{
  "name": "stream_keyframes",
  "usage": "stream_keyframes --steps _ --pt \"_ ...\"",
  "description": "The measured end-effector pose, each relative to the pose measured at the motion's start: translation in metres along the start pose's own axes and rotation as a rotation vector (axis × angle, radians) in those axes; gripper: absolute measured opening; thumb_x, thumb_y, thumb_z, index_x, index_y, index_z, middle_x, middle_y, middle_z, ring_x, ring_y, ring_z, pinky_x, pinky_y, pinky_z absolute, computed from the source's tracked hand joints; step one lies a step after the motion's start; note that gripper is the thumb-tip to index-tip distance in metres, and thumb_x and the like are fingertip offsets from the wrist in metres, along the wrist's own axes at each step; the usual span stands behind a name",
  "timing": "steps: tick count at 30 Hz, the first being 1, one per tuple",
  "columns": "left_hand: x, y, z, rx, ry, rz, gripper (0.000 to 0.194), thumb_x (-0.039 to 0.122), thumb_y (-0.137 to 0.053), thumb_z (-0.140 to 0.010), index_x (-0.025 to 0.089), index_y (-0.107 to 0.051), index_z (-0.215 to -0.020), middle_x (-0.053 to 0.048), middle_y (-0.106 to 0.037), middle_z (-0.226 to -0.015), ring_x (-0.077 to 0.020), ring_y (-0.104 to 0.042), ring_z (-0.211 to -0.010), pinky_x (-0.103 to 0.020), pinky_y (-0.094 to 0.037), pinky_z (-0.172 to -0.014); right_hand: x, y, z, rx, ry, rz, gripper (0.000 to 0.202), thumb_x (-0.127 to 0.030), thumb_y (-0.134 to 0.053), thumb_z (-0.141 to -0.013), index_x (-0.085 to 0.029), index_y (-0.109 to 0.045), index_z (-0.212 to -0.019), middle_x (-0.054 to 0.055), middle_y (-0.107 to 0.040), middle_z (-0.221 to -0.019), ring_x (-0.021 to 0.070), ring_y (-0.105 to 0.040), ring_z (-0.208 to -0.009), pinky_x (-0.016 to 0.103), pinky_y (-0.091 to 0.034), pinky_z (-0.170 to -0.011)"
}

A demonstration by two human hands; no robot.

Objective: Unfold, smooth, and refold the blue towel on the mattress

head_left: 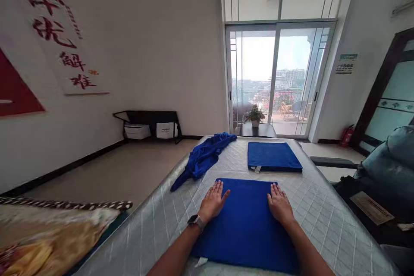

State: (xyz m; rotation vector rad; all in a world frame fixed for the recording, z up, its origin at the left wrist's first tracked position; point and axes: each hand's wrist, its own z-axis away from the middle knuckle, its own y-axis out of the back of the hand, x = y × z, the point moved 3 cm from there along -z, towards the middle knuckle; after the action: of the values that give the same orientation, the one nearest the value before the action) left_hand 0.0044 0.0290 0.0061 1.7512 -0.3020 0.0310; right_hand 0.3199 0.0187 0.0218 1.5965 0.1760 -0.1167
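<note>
A blue cloth [247, 224] lies flat as a rectangle on the quilted, light-coloured surface [323, 207], with a white tag at its lower left. My left hand [214, 200] rests on its upper left edge, fingers stretched out, a watch on the wrist. On the upper right edge my right hand [280, 202] lies flat with its fingers extended. Beyond the hands, to the right, sits a neatly folded blue stack [274, 156] with white tags at its front edge. A crumpled blue cloth [205, 157] is spread out at the far left of the surface.
A patterned blanket [64, 233] is at the lower left. Dark seating with a grey-green bundle [391, 168] stands close on the right. Past the far edge are a potted plant [255, 114] on a small table and glass sliding doors. A black rack [152, 118] stands by the wall.
</note>
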Motion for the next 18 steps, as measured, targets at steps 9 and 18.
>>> stream_keyframes --steps 9,18 --pt "-0.008 -0.008 0.001 0.085 0.0 0.003 0.082 0.067 -0.015 -0.098 0.008 -0.036 -0.152 -0.017 -0.034 -0.159 -0.0289 -0.03 -0.148 -0.047 -0.029 -0.12 0.003 -0.005 -0.003 0.018 0.009 0.055 0.066 -0.04 -0.018 -0.099 -0.008 -0.023 -0.156 0.008 -0.02 -0.164 0.0198 -0.011 -0.152 0.039 -0.01 -0.122" --pt "0.001 0.009 0.006 0.068 0.017 0.019 0.086 0.068 -0.015 -0.097 0.005 -0.037 -0.151 -0.018 -0.034 -0.159 -0.0292 -0.028 -0.148 -0.046 -0.028 -0.121 0.006 -0.01 -0.005 0.038 0.02 0.102 0.065 -0.039 -0.018 -0.099 -0.008 -0.023 -0.156 0.009 -0.02 -0.164 0.0201 -0.013 -0.152 0.04 -0.013 -0.122"
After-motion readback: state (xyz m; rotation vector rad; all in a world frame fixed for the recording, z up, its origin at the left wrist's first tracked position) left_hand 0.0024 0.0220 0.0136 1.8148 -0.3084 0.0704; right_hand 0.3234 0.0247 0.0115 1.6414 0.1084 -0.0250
